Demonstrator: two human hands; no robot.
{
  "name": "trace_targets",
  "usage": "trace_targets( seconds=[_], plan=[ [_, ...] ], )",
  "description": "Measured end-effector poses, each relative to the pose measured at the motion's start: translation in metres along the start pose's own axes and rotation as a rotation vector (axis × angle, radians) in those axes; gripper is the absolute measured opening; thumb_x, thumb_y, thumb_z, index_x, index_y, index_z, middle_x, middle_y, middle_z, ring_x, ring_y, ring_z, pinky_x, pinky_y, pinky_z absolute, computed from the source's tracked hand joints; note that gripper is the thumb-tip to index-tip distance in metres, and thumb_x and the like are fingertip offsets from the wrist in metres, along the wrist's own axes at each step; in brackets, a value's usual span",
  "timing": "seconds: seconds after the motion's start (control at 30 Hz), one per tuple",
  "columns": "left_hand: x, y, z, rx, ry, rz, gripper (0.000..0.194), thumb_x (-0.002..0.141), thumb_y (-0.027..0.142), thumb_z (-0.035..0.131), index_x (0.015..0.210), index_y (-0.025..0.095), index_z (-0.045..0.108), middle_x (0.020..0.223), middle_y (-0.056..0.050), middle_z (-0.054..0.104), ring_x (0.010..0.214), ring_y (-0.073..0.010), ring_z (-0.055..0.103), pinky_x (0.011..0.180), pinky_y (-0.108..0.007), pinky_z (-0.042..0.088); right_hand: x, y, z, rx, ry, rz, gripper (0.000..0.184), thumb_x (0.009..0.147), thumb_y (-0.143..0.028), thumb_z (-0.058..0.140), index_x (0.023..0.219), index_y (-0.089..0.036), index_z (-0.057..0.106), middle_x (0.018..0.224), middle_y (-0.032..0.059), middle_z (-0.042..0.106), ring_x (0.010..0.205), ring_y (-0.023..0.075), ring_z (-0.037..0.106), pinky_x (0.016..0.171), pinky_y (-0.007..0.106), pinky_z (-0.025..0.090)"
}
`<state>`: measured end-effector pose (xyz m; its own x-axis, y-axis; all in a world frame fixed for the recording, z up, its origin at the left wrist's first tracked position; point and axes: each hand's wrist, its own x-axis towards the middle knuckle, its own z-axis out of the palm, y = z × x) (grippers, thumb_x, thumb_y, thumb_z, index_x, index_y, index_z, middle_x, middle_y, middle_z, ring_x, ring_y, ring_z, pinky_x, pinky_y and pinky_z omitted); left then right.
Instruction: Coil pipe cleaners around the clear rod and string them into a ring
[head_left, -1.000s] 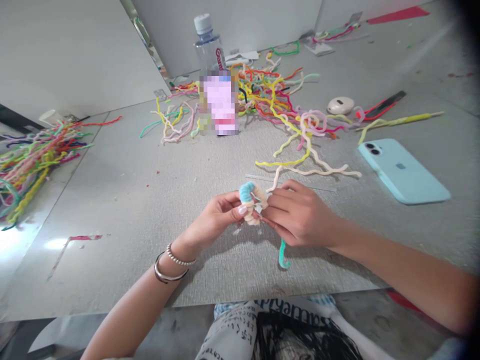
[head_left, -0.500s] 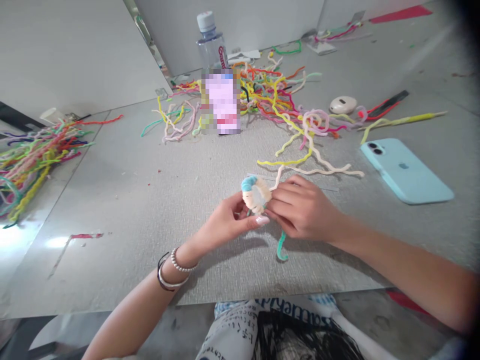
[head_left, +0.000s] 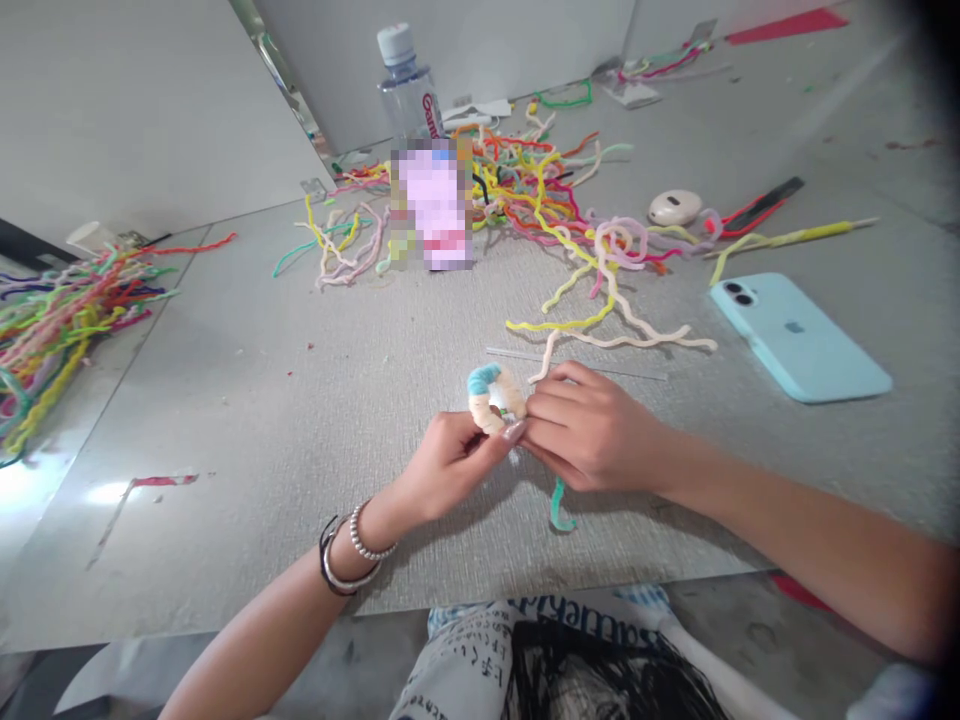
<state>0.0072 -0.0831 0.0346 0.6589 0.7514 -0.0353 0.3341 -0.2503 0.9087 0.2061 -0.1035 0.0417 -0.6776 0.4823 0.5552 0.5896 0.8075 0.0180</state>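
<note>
A small ring (head_left: 480,383) wound with cream and light-blue pipe cleaner stands tilted above the table. My left hand (head_left: 442,460) pinches its lower edge, the thumb lying across the lower right of the ring. My right hand (head_left: 604,430) is closed at the ring's right side, fingertips almost meeting the left thumb. From under the right hand hangs the curled tail of a green pipe cleaner (head_left: 558,508); its upper part is hidden by the fingers. Just behind the right hand lies a cream pipe cleaner (head_left: 634,340) on the table.
A tangle of colored pipe cleaners (head_left: 525,200) lies at the back, around a clear bottle (head_left: 405,100) and a blurred upright screen (head_left: 442,210). To the right are a light-blue phone (head_left: 806,340) and a white oval case (head_left: 675,207). Another pipe cleaner pile (head_left: 67,330) sits far left.
The ring has tipped slightly and sits a little lower, farther left in view. My left thumb has shifted up against its lower right. The whole view has moved slightly.
</note>
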Motion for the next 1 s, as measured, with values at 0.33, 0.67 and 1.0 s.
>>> trace_targets(
  seconds=[0.33, 0.67, 1.0],
  plan=[
    [0.002, 0.004, -0.005, -0.284, 0.087, -0.059, 0.033, 0.089, 0.039, 0.055, 0.065, 0.019, 0.044, 0.056, 0.006, 0.029, 0.052, -0.0089, 0.023, 0.048, -0.025, 0.023, 0.0, -0.001, -0.002, -0.011, -0.009, -0.015, 0.032, 0.094, -0.019, 0.045, 0.067, -0.016, 0.062, 0.062, 0.0021, 0.055, 0.065, 0.0171, 0.046, 0.071, 0.033, 0.034],
    [0.008, -0.001, -0.01, -0.45, 0.089, -0.183, 0.044, 0.087, 0.046, 0.054, 0.059, 0.021, 0.031, 0.055, 0.007, 0.022, 0.05, -0.0083, 0.018, 0.046, -0.025, 0.018, 0.0, -0.001, -0.001, -0.003, -0.022, -0.036, 0.031, 0.094, -0.017, 0.046, 0.067, -0.015, 0.062, 0.062, 0.0016, 0.055, 0.064, 0.0162, 0.044, 0.07, 0.032, 0.032],
    [0.005, 0.01, -0.019, -0.136, 0.029, -0.115, 0.031, 0.088, 0.043, 0.059, 0.074, 0.019, 0.045, 0.062, 0.006, 0.038, 0.055, -0.0084, 0.033, 0.051, -0.023, 0.027, -0.001, -0.001, 0.0, -0.034, -0.01, -0.058, 0.032, 0.093, -0.018, 0.047, 0.066, -0.016, 0.062, 0.061, 0.0009, 0.054, 0.062, 0.0163, 0.044, 0.072, 0.033, 0.034]
  ],
)
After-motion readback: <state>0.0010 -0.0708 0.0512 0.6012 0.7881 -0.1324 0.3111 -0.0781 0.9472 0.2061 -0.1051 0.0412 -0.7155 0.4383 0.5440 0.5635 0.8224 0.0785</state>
